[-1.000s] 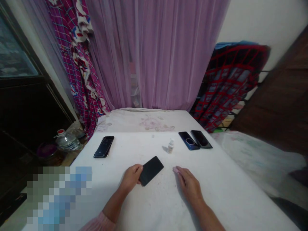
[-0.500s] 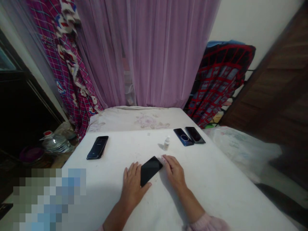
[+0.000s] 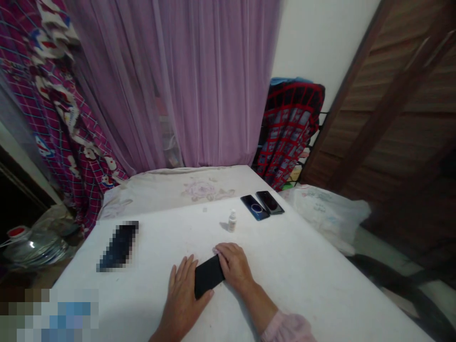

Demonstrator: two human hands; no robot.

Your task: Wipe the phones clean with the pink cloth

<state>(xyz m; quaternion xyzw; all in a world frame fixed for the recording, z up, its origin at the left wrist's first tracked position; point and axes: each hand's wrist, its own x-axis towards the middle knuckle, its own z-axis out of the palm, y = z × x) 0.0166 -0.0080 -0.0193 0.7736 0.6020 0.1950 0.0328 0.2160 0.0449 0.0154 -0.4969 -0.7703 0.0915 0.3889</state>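
A dark smartphone [image 3: 209, 276] lies on the white-covered table in front of me, slightly tilted to the right. My left hand [image 3: 183, 289] clasps its left end, with the fingers along the far side and the thumb at the near edge. At the phone's right end, my right hand [image 3: 233, 266] has its fingers curled together over the far corner. Whatever may be under those fingertips is hidden. Just beyond stands a small white bottle [image 3: 232, 222], upright and apart from both hands.
Farther right lie a blue phone [image 3: 255, 207] with a ring on its back and a dark phone [image 3: 270, 203]. A pixelated dark shape [image 3: 120, 248] lies at the left. Purple curtains [image 3: 213, 95] hang behind the table [image 3: 302, 285]; a water jug [image 3: 33, 247] stands beyond its left edge.
My right hand has gone from beside the phone's right corner onto its right end. The view has turned right, shifting everything leftward. The left hand still clasps the phone.
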